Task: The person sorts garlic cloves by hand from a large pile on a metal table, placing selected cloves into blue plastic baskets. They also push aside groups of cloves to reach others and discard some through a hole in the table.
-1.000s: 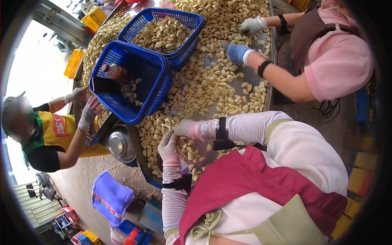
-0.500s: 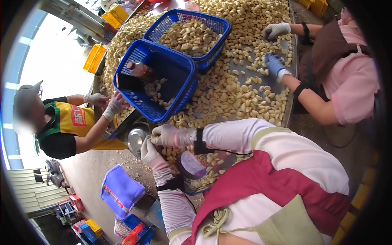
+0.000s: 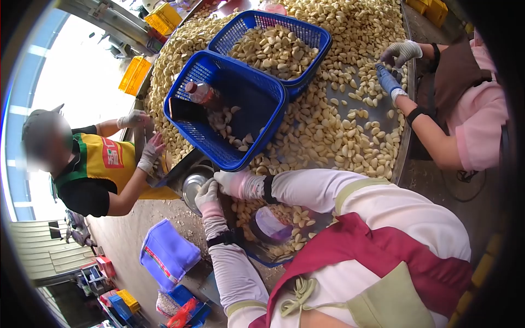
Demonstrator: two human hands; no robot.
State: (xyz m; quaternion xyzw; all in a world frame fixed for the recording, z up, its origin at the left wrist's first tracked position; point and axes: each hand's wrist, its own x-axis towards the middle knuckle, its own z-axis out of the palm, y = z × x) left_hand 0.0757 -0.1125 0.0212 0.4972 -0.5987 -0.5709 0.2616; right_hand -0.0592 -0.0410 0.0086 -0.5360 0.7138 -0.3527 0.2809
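My left hand [image 3: 208, 195], in a pale glove, has its fingers closed together beside a round metal bowl [image 3: 192, 189]. My right hand [image 3: 232, 182], also gloved, meets it at the fingertips, its fingers curled. What lies between them, if anything, is hidden. Below my right forearm, garlic cloves [image 3: 298, 217] lie around a clear purplish plastic container [image 3: 272, 224]. Just above my hands is a blue basket [image 3: 276, 123] with a few cloves, a bottle [image 3: 203, 94] and a dark flat object [image 3: 187, 113] inside.
A second blue basket [image 3: 322, 46], full of cloves, adjoins the first. Many cloves cover the metal table [image 3: 333, 106]. A co-worker in a yellow apron [image 3: 111, 156] stands left; another person's gloved hands [image 3: 389, 82] handle cloves at right. A purple stool-like item [image 3: 169, 254] is on the floor.
The whole view has shifted slightly, so the table sits further right. My hands stay together near the bowl. The right-hand co-worker's hands have come closer together; the left-hand co-worker's hands have spread apart.
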